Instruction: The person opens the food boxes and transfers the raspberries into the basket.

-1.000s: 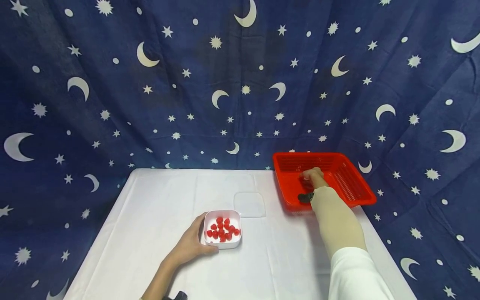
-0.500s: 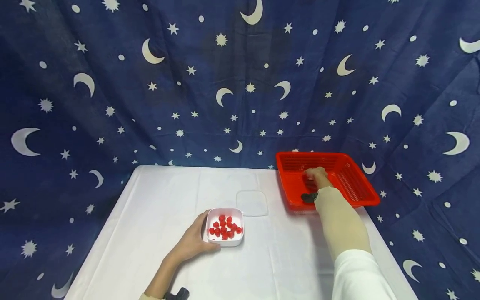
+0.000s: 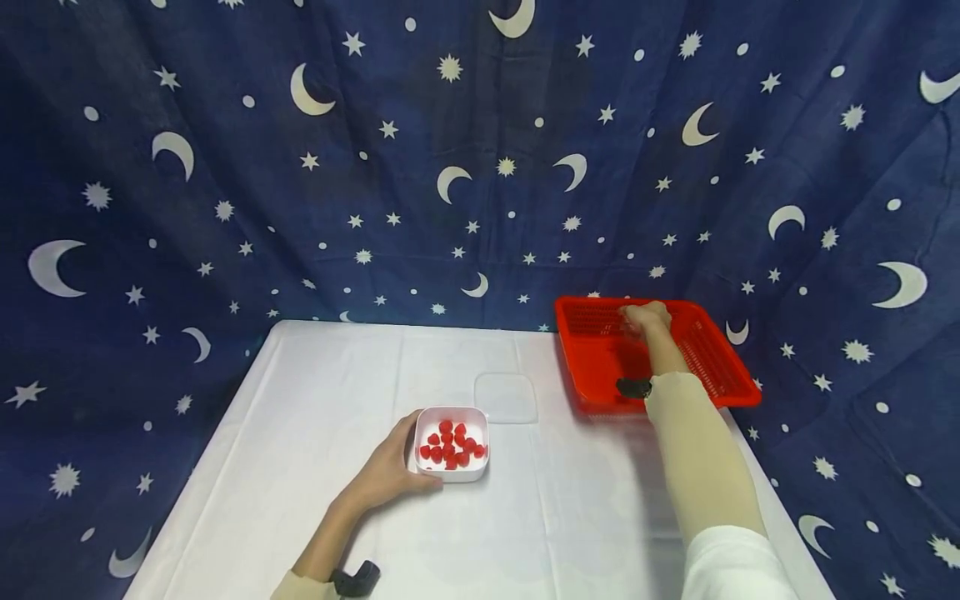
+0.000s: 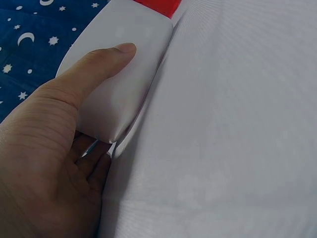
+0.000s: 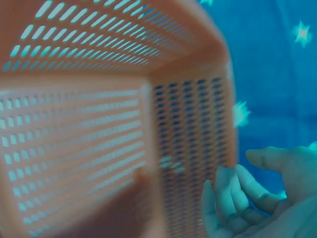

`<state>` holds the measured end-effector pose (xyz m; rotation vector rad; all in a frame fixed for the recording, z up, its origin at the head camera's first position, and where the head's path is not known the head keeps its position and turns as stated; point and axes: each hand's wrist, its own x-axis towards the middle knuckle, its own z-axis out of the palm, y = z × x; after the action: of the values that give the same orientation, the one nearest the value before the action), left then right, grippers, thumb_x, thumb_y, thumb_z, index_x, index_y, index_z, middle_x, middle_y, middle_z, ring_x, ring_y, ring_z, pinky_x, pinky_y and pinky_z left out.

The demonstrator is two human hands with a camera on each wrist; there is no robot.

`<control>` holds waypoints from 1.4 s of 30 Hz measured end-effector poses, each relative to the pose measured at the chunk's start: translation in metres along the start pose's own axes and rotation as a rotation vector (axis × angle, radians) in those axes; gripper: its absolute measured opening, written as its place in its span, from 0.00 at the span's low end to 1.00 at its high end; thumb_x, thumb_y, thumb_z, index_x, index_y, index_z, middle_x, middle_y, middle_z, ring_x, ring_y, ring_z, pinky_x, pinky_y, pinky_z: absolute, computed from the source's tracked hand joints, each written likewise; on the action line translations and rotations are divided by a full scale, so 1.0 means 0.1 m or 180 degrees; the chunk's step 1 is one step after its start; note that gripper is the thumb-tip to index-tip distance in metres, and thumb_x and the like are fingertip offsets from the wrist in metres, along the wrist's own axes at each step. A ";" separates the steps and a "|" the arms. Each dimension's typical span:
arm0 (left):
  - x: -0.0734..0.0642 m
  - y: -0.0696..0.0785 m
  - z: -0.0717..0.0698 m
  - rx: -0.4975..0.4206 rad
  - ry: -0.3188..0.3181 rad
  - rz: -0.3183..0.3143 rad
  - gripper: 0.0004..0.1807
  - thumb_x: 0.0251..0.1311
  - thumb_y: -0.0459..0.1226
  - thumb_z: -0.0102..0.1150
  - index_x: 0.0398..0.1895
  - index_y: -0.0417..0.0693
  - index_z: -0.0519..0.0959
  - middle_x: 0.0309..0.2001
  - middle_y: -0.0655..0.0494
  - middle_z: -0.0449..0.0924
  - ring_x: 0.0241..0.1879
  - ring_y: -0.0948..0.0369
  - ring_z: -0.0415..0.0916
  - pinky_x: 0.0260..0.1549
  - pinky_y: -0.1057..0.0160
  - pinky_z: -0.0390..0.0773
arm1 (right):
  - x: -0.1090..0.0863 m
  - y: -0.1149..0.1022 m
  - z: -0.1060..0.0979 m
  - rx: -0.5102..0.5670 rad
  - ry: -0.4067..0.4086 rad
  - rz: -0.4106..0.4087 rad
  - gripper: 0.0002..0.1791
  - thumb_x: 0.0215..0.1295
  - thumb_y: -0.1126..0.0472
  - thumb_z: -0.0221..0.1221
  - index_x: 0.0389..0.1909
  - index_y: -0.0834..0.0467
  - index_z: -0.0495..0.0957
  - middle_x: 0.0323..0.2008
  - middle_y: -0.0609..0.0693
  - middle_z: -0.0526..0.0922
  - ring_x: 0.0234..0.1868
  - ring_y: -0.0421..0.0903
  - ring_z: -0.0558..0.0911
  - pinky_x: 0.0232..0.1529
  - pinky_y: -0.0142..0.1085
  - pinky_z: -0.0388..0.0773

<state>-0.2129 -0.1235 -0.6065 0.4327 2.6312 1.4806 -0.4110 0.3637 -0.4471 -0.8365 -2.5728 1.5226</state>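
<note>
Left hand grips the white container near the middle of the table, thumb along the near wall, fingers round the left side; red berries lie loose inside, top uncovered; main risk there is a spill, since the hold is one-sided and nothing braces the right wall; a jerk of that wrist could tilt the whole thing.

Right hand is over at the red basket, by its far wall; fingers bent, thumb apart from them; can't tell whether it has anything in it (blur, and the palm is hidden, so I won't call it); if it does, a loose hold could let it drop.

Basket looks to reach past the table's right edge; a hard push on the far rim could slide or tip it; black wrist unit sits low over the near side, so a careless pull back could snag the rim and drag the basket along.

Clear square, lid by its look, lies flat just beyond the container's right side; can't tell if they touch; hard to spot on white cloth, so a sideways nudge could shove it or ride up on it.
</note>
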 end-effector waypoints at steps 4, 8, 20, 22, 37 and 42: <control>-0.01 0.00 0.01 0.0002 -0.0030 -0.0040 0.68 0.36 0.58 0.86 0.82 0.57 0.58 0.78 0.58 0.64 0.79 0.52 0.58 0.73 0.39 0.64 | -0.16 -0.20 0.00 -0.0034 -0.0028 -0.0504 0.21 0.68 0.57 0.66 0.55 0.68 0.84 0.38 0.55 0.91 0.27 0.39 0.88 0.36 0.34 0.89; -0.02 -0.01 0.01 0.0039 -0.0025 -0.0057 0.68 0.36 0.59 0.86 0.82 0.57 0.57 0.78 0.59 0.64 0.79 0.52 0.57 0.73 0.39 0.64 | -0.50 -0.49 0.05 -0.0134 -0.0094 -0.1014 0.19 0.69 0.54 0.66 0.53 0.63 0.87 0.43 0.58 0.91 0.30 0.36 0.86 0.32 0.26 0.85; 0.03 -0.01 -0.01 0.0048 -0.0015 -0.0004 0.68 0.36 0.58 0.86 0.82 0.57 0.57 0.78 0.59 0.64 0.79 0.53 0.58 0.73 0.40 0.64 | -1.74 -0.81 0.61 -0.0763 -0.0395 -0.2866 0.07 0.66 0.56 0.70 0.39 0.54 0.89 0.33 0.48 0.89 0.32 0.45 0.85 0.35 0.39 0.83; 0.03 -0.01 0.00 0.0030 -0.0023 0.0006 0.68 0.36 0.58 0.86 0.82 0.56 0.58 0.77 0.59 0.64 0.79 0.52 0.58 0.73 0.40 0.64 | -1.93 -0.74 0.75 -0.0898 -0.0557 -0.3044 0.06 0.65 0.58 0.70 0.39 0.55 0.89 0.33 0.47 0.89 0.32 0.44 0.85 0.36 0.39 0.84; 0.05 -0.04 -0.01 -0.0012 -0.0031 0.0059 0.68 0.36 0.57 0.87 0.82 0.57 0.57 0.77 0.59 0.64 0.78 0.53 0.60 0.73 0.42 0.65 | -2.63 -0.04 1.58 -0.2097 -0.1482 -0.3690 0.11 0.60 0.62 0.74 0.44 0.57 0.88 0.38 0.48 0.87 0.36 0.43 0.84 0.43 0.35 0.86; 0.05 -0.07 0.01 0.0009 -0.0036 0.0047 0.68 0.37 0.59 0.86 0.82 0.57 0.56 0.77 0.60 0.64 0.78 0.54 0.61 0.74 0.43 0.65 | -2.64 0.13 1.73 -0.2272 -0.1622 -0.3782 0.14 0.58 0.65 0.75 0.45 0.58 0.88 0.40 0.50 0.87 0.34 0.39 0.80 0.39 0.28 0.83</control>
<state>-0.2187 -0.1248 -0.6122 0.4603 2.6275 1.4744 -0.2306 0.1070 -0.4856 1.1232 -2.8999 0.4576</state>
